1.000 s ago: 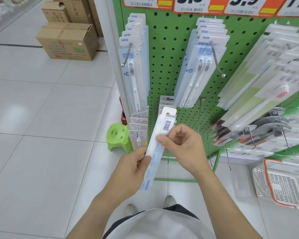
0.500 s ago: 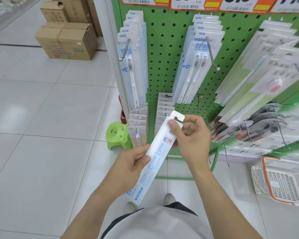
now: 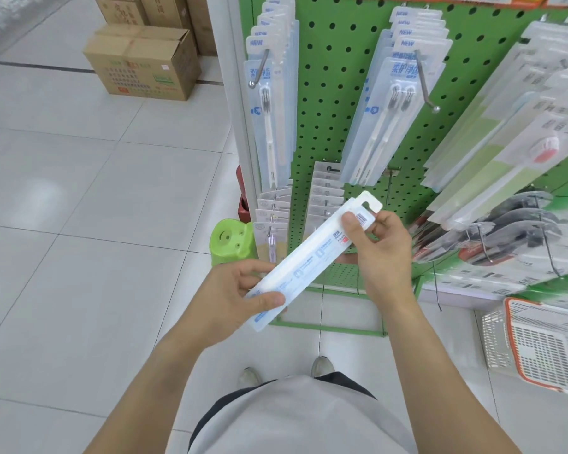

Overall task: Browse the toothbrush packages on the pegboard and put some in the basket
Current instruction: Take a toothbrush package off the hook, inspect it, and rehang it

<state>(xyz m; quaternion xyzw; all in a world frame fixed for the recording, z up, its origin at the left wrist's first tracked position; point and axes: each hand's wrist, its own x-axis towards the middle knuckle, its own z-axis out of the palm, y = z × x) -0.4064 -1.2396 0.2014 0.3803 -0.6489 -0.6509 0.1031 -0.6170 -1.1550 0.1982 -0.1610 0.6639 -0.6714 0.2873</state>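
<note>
A long white toothbrush package (image 3: 312, 262) lies slanted between both hands in front of the green pegboard (image 3: 338, 103). My left hand (image 3: 233, 296) grips its lower end, thumb on top. My right hand (image 3: 379, 253) pinches its upper end just under the hang tab, near the barcode. More toothbrush packages (image 3: 271, 103) hang on hooks at the board's left, and a second row of hanging packs (image 3: 394, 103) is at its middle. A white basket (image 3: 538, 348) with an orange rim stands on the floor at the right.
A green plastic stool (image 3: 232, 242) stands by the board's foot. Cardboard boxes (image 3: 145, 60) sit on the tiled floor at the back left. Several hooks with other packaged goods (image 3: 512, 231) jut out at the right. My shoes (image 3: 322, 367) show below.
The package has tilted from nearly upright to a flatter slant. My right hand moved from its middle up to the tab end. My left hand kept its grip low.
</note>
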